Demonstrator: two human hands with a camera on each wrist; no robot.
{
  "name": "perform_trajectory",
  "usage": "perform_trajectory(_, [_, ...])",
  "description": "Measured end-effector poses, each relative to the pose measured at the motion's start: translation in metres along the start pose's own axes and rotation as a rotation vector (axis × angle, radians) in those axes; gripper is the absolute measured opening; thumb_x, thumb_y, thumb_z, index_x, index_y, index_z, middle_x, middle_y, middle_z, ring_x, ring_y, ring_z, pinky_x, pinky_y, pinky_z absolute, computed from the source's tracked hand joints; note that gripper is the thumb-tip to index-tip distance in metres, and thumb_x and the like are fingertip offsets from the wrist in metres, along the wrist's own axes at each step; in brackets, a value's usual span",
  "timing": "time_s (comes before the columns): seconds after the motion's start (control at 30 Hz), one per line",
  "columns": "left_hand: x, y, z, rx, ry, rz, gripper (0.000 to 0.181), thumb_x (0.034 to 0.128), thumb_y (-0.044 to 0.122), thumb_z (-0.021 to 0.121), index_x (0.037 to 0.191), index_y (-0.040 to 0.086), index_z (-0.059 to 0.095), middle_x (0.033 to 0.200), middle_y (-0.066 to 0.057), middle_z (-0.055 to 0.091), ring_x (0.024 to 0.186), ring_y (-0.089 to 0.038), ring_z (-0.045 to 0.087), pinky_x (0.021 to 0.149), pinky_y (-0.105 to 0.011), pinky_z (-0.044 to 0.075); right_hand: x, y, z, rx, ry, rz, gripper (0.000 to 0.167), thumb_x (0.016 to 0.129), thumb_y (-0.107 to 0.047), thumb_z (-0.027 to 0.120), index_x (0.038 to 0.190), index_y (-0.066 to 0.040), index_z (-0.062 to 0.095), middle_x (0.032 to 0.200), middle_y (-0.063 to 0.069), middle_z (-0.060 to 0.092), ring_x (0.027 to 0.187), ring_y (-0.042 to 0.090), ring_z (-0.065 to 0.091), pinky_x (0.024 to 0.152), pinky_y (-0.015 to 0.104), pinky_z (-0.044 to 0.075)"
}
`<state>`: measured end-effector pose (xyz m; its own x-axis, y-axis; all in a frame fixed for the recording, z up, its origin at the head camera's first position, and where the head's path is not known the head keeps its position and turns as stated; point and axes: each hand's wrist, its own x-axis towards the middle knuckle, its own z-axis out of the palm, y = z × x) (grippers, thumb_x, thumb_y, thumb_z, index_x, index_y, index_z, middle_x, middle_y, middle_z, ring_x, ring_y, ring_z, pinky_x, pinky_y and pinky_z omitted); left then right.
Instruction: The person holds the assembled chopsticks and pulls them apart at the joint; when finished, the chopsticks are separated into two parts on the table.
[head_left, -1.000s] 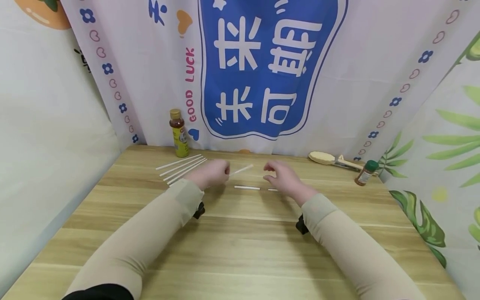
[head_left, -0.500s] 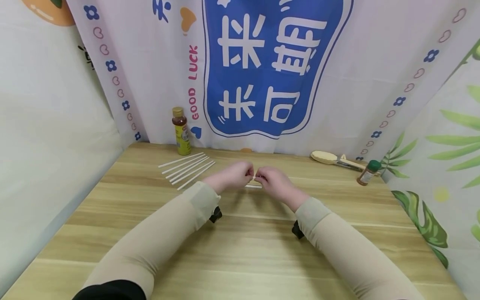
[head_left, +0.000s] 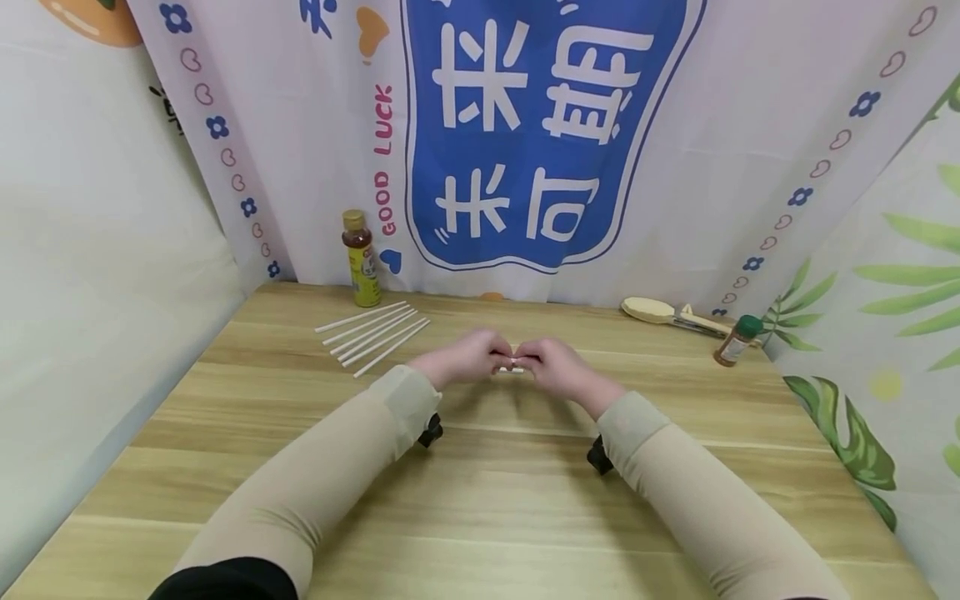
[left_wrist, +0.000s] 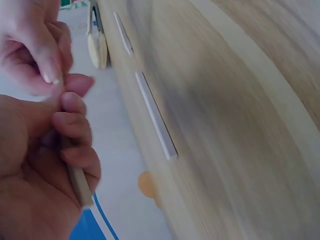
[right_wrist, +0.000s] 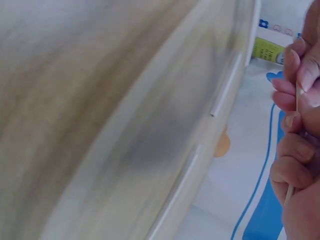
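Above the far middle of the table, both hands meet on one thin white stick point(left_wrist: 79, 186). My left hand point(head_left: 472, 354) grips it with curled fingers, and one end pokes out below them in the left wrist view. Right beside it, my right hand point(head_left: 551, 364) pinches the same stick, fingertips touching the left hand's. Most of the stick is hidden by fingers. Two short white pieces lie in line on the table under the hands: a nearer piece point(left_wrist: 156, 115) and a farther piece point(left_wrist: 123, 33). Only part of one shows in the head view.
Several long white sticks point(head_left: 372, 336) lie fanned out left of the hands. A yellow-labelled bottle point(head_left: 363, 262) stands behind them. At the back right are a pale-headed utensil point(head_left: 648, 311) and a green-capped jar point(head_left: 738, 342). A printed cloth point(head_left: 675, 225) hangs behind the table.
A second ago my hands were apart, the stick in the left and the right holding nothing. They came together and my right hand took hold of the stick. Over the last half second they barely moved.
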<state>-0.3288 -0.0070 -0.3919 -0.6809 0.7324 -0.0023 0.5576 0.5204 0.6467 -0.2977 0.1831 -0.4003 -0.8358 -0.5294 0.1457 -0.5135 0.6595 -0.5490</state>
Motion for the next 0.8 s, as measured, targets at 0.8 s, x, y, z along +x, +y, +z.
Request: perform_trajectory(0.8, [0.001,-0.008,0.013,0.254,0.086,-0.116,0.018,0.0902,0.019,0.073,0.075,0.013,0.064,0.071,0.005,0.06,0.069,-0.014,0.055,0.067,-0.03,0.046,-0.022,0.035,-0.016,-0.06,0.016,0.16,0.009,0.09,0.001,0.067,0.085,-0.005,0.063,0.079,0.003,0.061,0.074,0.018,0.055,0.07,0.036,0.048])
